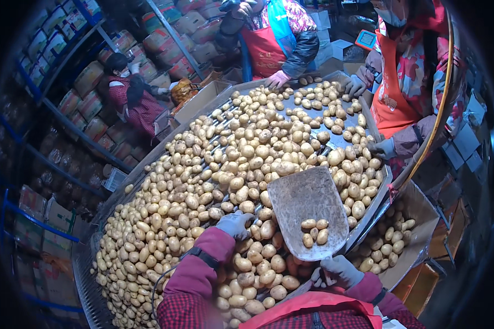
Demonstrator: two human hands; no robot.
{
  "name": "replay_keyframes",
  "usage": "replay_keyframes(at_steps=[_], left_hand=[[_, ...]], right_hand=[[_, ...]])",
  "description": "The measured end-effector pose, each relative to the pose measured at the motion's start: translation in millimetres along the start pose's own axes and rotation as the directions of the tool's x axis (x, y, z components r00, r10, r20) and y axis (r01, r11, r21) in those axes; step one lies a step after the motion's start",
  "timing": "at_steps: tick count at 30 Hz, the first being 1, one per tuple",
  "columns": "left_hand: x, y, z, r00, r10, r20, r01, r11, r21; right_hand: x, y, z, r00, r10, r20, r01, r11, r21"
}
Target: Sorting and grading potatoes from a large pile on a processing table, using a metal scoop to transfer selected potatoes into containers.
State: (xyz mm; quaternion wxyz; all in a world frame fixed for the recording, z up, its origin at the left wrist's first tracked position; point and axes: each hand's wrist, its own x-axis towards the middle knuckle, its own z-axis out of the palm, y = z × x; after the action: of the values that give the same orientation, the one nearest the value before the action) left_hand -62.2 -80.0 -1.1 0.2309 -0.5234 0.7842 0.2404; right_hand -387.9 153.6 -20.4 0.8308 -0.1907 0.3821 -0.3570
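Red apron cloth (313, 308) bunches at the lower edge. Beyond it spreads a big metal table (84, 286), mostly covered by a heap of potatoes (148, 230). Beside its right edge, a box (422, 220) holds more. Above the heap is a flat-bladed scoop (304, 194), its handle end clamped in the gloved right hand (340, 271). The gloved left hand (235, 225) touches the heap, fingers bent; whether they grip anything, I cannot tell. Several small potatoes (322, 237) lie in the scoop.

A scuffed scoop (306, 194) holds several potatoes (322, 237) — amid heaped yellowish ones.
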Motion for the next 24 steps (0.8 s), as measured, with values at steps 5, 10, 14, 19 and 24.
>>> replay_keyframes(at_steps=[5,10,14,19,24], left_hand=[[-13.0,22.4,13.0,0.994,-0.082,-0.068,0.088,0.992,0.087],[-24.6,27.3,19.1,0.970,-0.190,-0.152,0.197,0.980,0.029],[-32.8,34.0,23.2,0.950,-0.223,-0.221,0.229,0.973,0.004],[-36.6,31.0,19.9,0.967,-0.206,-0.151,0.205,0.978,-0.026],[-36.3,25.7,29.5,0.968,-0.156,-0.197,0.152,0.988,-0.034]], right_hand=[[0.9,5.4,0.7,0.999,-0.010,-0.042,0.011,1.000,0.012],[-0.9,2.3,13.5,0.997,-0.072,-0.041,0.071,0.997,-0.021],[4.4,0.8,7.8,0.996,-0.068,-0.059,0.065,0.996,-0.057],[6.0,7.6,9.0,0.989,-0.094,-0.111,0.089,0.995,-0.047],[2.9,12.7,7.7,0.992,-0.096,-0.085,0.100,0.994,0.043]])
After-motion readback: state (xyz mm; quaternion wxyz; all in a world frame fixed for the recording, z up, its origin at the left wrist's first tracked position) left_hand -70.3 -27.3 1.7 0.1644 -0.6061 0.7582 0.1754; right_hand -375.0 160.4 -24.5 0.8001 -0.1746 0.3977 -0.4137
